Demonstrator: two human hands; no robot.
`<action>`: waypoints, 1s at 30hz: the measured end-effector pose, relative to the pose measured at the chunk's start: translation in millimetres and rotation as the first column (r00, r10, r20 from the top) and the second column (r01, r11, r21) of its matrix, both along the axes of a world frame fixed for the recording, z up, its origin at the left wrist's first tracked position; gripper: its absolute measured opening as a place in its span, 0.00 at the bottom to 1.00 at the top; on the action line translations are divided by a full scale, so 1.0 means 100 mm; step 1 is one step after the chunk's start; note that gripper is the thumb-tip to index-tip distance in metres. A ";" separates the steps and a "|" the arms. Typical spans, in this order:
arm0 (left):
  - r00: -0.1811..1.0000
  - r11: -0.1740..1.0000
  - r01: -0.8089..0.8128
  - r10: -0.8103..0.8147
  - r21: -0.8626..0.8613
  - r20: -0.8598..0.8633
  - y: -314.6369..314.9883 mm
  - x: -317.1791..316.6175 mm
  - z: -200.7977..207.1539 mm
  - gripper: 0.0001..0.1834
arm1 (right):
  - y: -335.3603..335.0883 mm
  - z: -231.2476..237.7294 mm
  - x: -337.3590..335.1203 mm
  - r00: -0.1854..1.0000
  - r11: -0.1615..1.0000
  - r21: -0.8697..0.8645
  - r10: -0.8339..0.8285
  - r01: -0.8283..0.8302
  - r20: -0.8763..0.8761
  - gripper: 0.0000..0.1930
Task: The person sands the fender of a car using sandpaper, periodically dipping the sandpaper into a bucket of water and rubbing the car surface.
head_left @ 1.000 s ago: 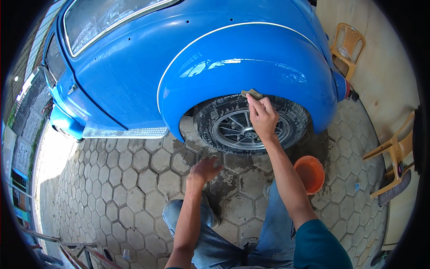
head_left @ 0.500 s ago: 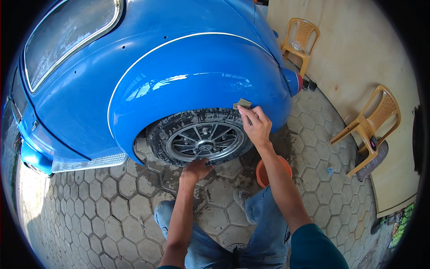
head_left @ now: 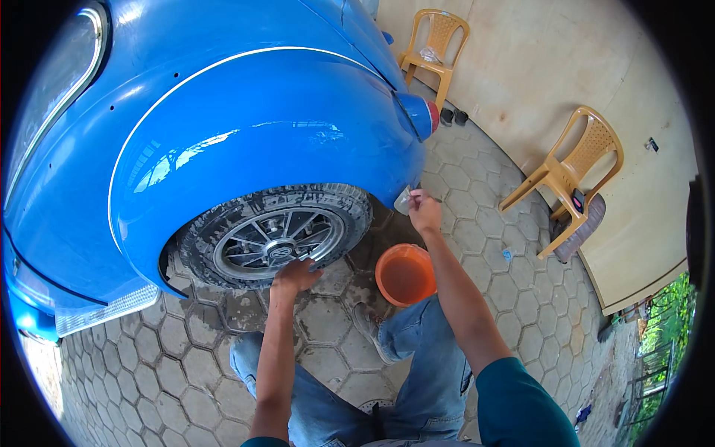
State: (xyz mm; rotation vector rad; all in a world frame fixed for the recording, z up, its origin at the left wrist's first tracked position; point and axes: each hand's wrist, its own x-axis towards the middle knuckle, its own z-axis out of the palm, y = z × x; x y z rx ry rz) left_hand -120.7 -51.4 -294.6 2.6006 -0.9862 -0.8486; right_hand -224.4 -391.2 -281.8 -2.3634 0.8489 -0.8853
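My right hand (head_left: 424,211) pinches a small greyish folded piece of sandpaper (head_left: 403,200). It is at the rear lower edge of the glossy blue car fender (head_left: 253,141), where the fender curves down behind the wheel. My left hand (head_left: 296,276) rests at the lower edge of the wheel (head_left: 279,249), with its fingers out over the tire beside the metal rim. The black tire (head_left: 201,257) has pale smears on its sidewall. Part of the sandpaper is hidden by my fingers.
An orange bucket (head_left: 406,276) of cloudy water stands by my right foot, on hexagonal pavers (head_left: 328,320) with damp patches. Two tan plastic chairs (head_left: 439,45) stand along a beige wall panel (head_left: 514,59) at the right. A cushion (head_left: 581,231) lies beneath the nearer chair.
My right hand has moved the sandpaper from the fender edge above the tire rearward and down to the fender's rear corner. My view has shifted right. My left hand stays at the wheel's lower edge.
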 end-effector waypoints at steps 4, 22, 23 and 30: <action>1.000 1.000 -0.014 0.014 -0.016 0.013 0.02 0.02 -0.06 0.30 | 0.04 -0.15 0.14 0.998 0.739 0.673 -0.067 0.039 0.016 0.10; 0.984 0.985 -0.174 0.174 0.008 0.025 0.67 -0.16 0.31 0.32 | 0.80 0.31 0.66 0.938 -0.142 0.932 -0.154 -0.333 0.311 0.04; 0.980 0.979 -0.201 0.201 0.038 0.000 0.69 -0.19 0.37 0.32 | 0.89 0.39 0.68 0.940 -0.147 0.932 -0.144 -0.330 0.310 0.04; 0.970 0.971 -0.233 0.236 -0.059 0.059 1.13 -0.36 0.42 0.31 | 1.89 1.02 0.78 0.803 -0.043 0.839 -0.319 -0.543 0.503 0.06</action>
